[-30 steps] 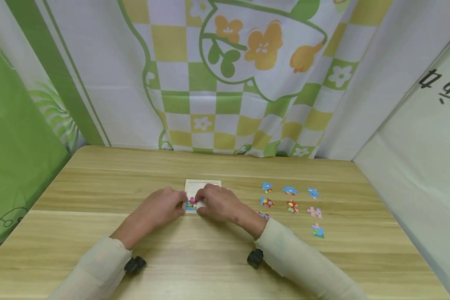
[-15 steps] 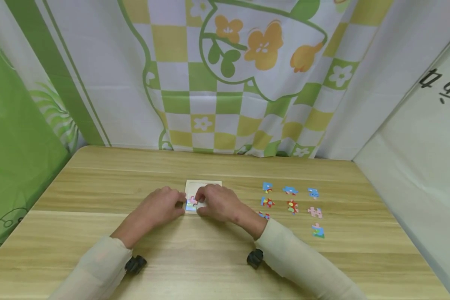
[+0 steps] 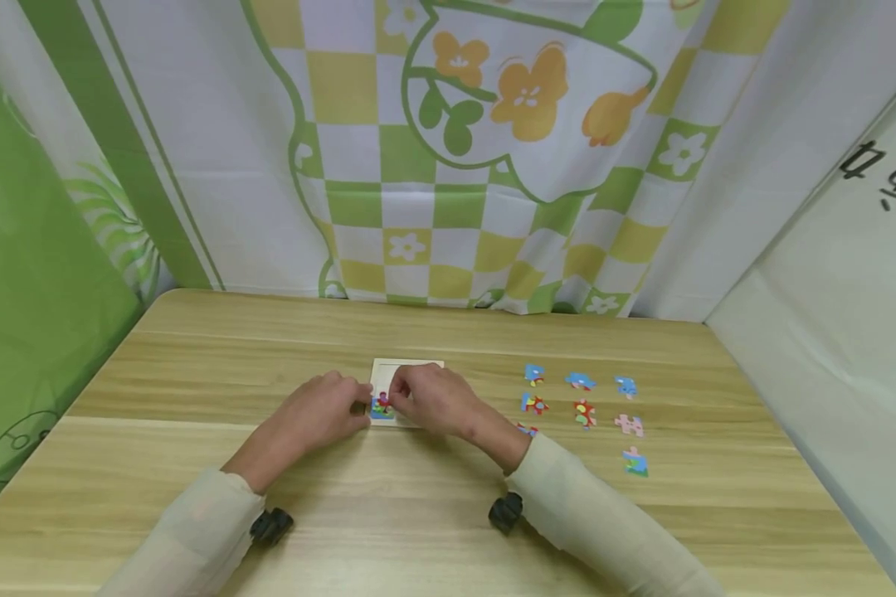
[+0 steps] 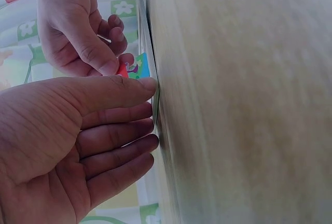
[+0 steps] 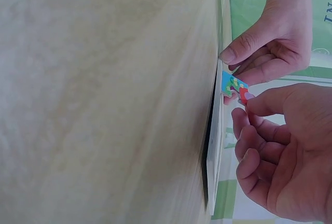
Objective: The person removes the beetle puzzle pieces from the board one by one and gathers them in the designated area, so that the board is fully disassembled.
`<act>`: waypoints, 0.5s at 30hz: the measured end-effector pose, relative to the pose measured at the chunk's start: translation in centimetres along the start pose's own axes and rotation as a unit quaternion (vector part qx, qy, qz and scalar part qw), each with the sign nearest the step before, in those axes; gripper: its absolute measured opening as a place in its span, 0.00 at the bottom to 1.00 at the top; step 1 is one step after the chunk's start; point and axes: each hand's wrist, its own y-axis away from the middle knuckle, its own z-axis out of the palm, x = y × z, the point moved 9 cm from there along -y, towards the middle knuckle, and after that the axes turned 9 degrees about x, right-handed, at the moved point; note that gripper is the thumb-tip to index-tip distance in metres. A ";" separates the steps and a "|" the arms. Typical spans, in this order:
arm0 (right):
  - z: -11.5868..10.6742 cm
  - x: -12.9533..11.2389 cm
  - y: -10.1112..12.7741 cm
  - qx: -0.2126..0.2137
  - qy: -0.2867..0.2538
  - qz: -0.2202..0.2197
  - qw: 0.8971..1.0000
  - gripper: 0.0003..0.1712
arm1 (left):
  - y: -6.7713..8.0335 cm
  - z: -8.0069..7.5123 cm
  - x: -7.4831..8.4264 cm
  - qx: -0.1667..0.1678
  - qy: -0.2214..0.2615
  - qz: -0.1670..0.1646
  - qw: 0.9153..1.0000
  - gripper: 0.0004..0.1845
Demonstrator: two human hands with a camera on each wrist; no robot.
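A small pale wooden puzzle tray lies flat on the table. At its lower left corner sits a blue, green and red jigsaw piece, tilted up from the tray in the right wrist view. My left hand touches the tray's left side, thumb near the front corner and fingers extended, as the left wrist view shows. My right hand pinches the red part of the jigsaw piece between thumb and index finger, its other fingers curled loosely. Much of the tray's right half is hidden under the right hand.
Several loose jigsaw pieces lie spread to the right; the right forearm partly covers one red and blue piece. The wooden table ends against a checked curtain at the back.
My right thumb has moved up toward the index finger. The piece in the tray looked pale pink half a second ago and shows deep red again now. My left hand has stayed nearly still.
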 end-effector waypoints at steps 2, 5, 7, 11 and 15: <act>0.1 0.0 0.0 -0.005 -0.001 0.002 1.000 0.07 | 0.0 0.0 0.0 -0.001 0.001 -0.002 1.000 0.05; 0.1 0.1 0.1 -0.005 -0.002 0.004 1.000 0.07 | -0.1 0.1 -0.1 -0.003 0.001 -0.004 1.000 0.07; 0.1 0.1 0.1 -0.003 -0.005 0.005 1.000 0.07 | -0.1 0.1 -0.1 -0.001 -0.002 -0.003 1.000 0.07; 0.1 0.0 0.1 0.001 -0.010 0.003 1.000 0.07 | -0.1 0.0 -0.1 0.010 -0.006 0.004 1.000 0.06; -0.1 -0.1 0.0 0.009 -0.007 -0.005 1.000 0.07 | -0.1 0.0 0.0 0.011 -0.006 0.007 1.000 0.07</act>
